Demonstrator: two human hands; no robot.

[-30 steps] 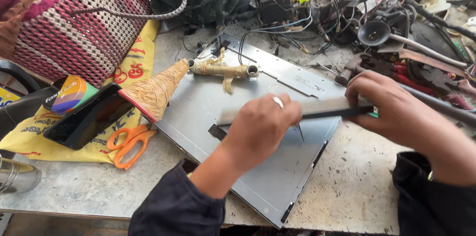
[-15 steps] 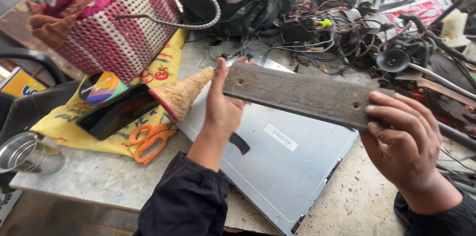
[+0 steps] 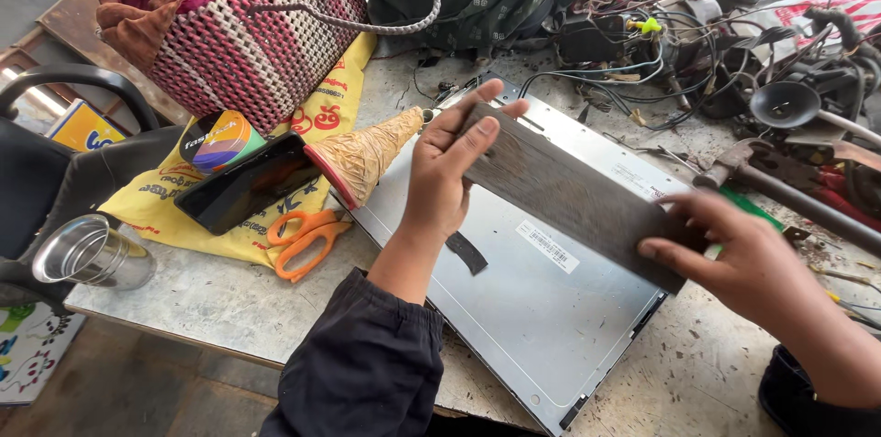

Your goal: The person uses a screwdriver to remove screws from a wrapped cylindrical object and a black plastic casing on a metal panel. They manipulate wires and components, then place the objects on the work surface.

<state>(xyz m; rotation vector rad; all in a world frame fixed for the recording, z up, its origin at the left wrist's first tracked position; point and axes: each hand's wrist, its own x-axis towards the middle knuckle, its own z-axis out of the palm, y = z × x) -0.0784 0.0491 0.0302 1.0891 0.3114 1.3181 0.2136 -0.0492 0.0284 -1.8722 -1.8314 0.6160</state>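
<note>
Vs a sec ago, the long flat dark grey metal strip [image 3: 569, 194] had come up off the silver flat-panel display back [image 3: 541, 308] and was held w/ its broad face to the camera, slanting from upper left down to lower right, over the panel. Half a sec ago it was already raised; since then it sat lower and closer in view. Left hand [image 3: 450, 171] was closed on the strip's upper end, fingers across the face, thumb behind. Right hand [image 3: 734, 253] pinched the lower end, fingertips on its edge. So the strip looked fully freed from the panel, both hands busy w/ it. Orange-handled scissors [image 3: 307, 235], black phone [image 3: 248, 182] and woven pink-white basket [image 3: 248, 33] lay left, untouched.
</note>
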